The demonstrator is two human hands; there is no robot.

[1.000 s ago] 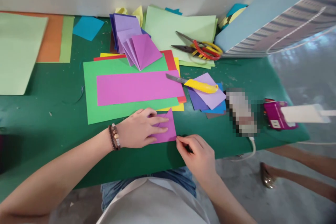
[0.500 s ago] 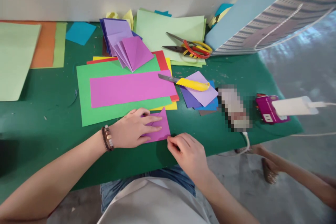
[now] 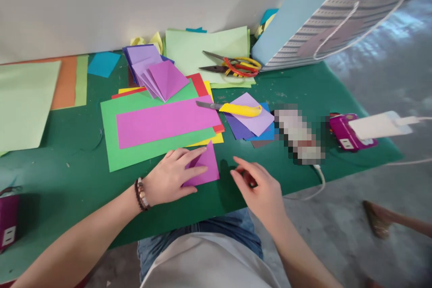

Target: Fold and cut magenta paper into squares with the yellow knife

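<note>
A small folded piece of magenta paper lies on the green table near its front edge. My left hand rests flat over its left part, fingers spread, hiding that side. To the right of the paper, my right hand hovers apart from it, thumb and forefinger separated, nothing between them. Just behind my left hand, a magenta paper strip lies on a green sheet, with red and yellow sheets under it. A yellow-handled utility knife lies across the strip's right end and some small purple and blue squares.
Folded purple papers overlap the green sheet's back edge. Two pairs of scissors lie on pale green sheets. A striped paper bag stands back right. A pixelated object and a purple power adapter are at right. Someone's foot shows below.
My right hand has let go of the paper's lower right corner and moved right, its fingers parting. My left hand stays on the paper. The view has shifted.
</note>
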